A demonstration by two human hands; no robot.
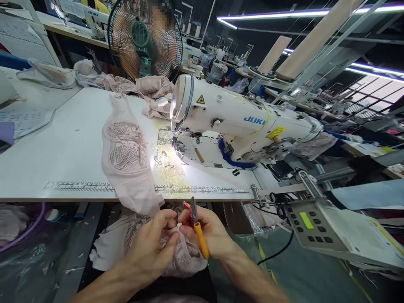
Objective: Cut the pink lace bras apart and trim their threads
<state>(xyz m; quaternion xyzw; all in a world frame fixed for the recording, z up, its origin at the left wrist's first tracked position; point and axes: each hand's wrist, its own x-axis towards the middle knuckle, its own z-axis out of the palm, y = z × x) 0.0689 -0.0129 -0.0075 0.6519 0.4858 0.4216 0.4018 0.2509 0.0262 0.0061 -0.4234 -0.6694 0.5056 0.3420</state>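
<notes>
Pinching a pale-pink, lace-panelled fabric garment [183, 261] over the lap, below the white, ruler-marked desk [75, 151], with the left hand's [156, 240] fingers; grasping orange-and-red-handled metal scissors [202, 242] in the right hand's [214, 231] fingers.

"What lights the place?"

"Long tube lights [284, 14], far right, under a dark ceiling [249, 6]. Beyond them, a barred window [369, 94] shows pale."

"And the floor [293, 256]?"

"Green at near right, with a yellow line [356, 281] on it."

"Furniture?"

"A white worktable [75, 151] across the near left. Behind it, at far left, stand a large caged fan [139, 33] and another table [75, 35]."
</notes>
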